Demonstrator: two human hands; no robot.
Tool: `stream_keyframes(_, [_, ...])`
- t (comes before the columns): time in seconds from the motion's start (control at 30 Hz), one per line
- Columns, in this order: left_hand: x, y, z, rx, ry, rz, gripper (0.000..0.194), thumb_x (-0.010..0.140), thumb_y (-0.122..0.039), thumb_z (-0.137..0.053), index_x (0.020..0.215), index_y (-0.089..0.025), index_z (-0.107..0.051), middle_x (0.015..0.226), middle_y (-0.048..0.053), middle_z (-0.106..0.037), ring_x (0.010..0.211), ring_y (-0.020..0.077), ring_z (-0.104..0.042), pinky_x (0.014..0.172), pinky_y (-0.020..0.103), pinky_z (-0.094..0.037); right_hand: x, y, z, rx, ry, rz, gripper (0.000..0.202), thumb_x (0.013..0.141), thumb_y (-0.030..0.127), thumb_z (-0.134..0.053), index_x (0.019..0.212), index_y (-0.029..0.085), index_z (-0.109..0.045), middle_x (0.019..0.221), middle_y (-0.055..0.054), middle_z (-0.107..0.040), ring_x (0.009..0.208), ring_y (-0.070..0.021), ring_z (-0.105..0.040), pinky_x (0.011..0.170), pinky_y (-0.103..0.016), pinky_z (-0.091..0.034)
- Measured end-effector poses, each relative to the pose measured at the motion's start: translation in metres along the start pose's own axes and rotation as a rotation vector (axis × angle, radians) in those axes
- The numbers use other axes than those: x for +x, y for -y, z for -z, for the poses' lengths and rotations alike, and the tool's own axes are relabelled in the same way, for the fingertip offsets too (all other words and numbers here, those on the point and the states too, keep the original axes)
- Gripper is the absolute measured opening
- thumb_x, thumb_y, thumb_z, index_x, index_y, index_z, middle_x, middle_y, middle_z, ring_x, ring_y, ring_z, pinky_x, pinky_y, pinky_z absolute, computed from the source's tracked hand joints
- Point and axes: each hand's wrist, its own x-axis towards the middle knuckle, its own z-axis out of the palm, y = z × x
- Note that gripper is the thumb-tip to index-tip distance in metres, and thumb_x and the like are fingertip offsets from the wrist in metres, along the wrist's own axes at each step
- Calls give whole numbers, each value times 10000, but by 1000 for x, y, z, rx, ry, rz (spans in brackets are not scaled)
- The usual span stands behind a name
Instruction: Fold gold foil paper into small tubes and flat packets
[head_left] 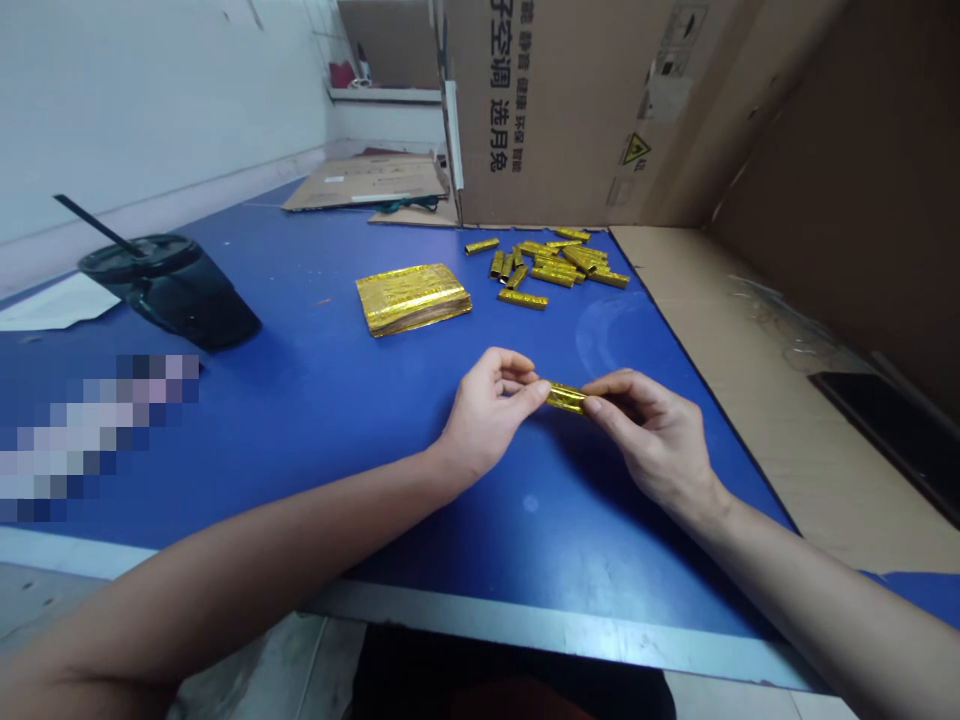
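A rolled piece of gold foil paper (565, 398) is held level between my two hands, just above the blue tabletop. My left hand (491, 410) pinches its left end between thumb and fingers. At the other end, my right hand (656, 435) grips it the same way. Beyond my left hand lies a stack of flat gold foil paper sheets (412, 297). Farther off to the right, several finished-looking gold rolls (555, 268) lie in a loose heap, some across one another.
A dark lidded cup (184, 290) with a black straw stands at the left on the blue table (315, 400). Cardboard pieces (367, 182) lie at the back left. A large cardboard panel (577, 120) rises behind the rolls, and cardboard (720, 330) covers the right side.
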Motion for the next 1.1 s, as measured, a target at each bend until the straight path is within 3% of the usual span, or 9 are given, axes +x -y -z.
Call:
stream_keyframes(0.07, [2, 1, 1, 33, -19, -10, 191, 641, -240, -652, 731, -136, -519, 659, -29, -537, 583, 65, -491, 582, 206, -410, 1, -2, 1, -35, -24, 34, 85, 753, 253, -587, 807, 189, -599, 739, -9, -608, 647, -128, -561, 610, -260, -454])
stream_keyframes(0.2, [2, 0, 0, 42, 74, 88, 143, 632, -229, -651, 687, -123, -573, 649, -14, -569, 598, 76, -495, 615, 222, -402, 0, -1, 2, -103, -27, 113, 79, 763, 229, -579, 834, 196, -591, 773, -8, -601, 671, -125, -568, 639, -258, -458])
stream_keyframes(0.47, [1, -4, -2, 8, 87, 176, 101, 641, -215, -630, 623, -120, -598, 549, -34, -521, 487, 51, -412, 487, 200, -321, 1, 1, 3, -181, 110, 161, 271, 798, 273, -532, 1059, 214, -576, 884, -53, -586, 758, -162, -561, 650, -294, -459])
stream_keyframes(0.8, [-1, -4, -2, -306, 113, 419, 40, 695, -87, -585, 657, -93, -576, 591, 1, -574, 544, 64, -544, 567, 191, -445, 2, -1, 2, -183, 165, 229, 233, 812, 189, -500, 1010, 202, -623, 846, -60, -596, 761, -161, -562, 678, -298, -451])
stream_keyframes(1.0, [1, -8, -2, -372, 81, 464, 124, 760, -112, -553, 642, -81, -573, 600, 31, -593, 558, 79, -573, 589, 209, -480, 2, 1, 2, -214, 193, 232, 228, 815, 227, -493, 1009, 232, -612, 870, -53, -587, 775, -164, -566, 699, -306, -454])
stream_keyframes(1.1, [5, -8, 0, -355, 41, 439, 108, 753, -80, -548, 648, -83, -572, 601, 32, -601, 552, 82, -580, 588, 211, -484, 2, -3, 2, -149, 104, 148, 311, 776, 277, -562, 1081, 223, -531, 944, -55, -586, 818, -167, -557, 745, -324, -447])
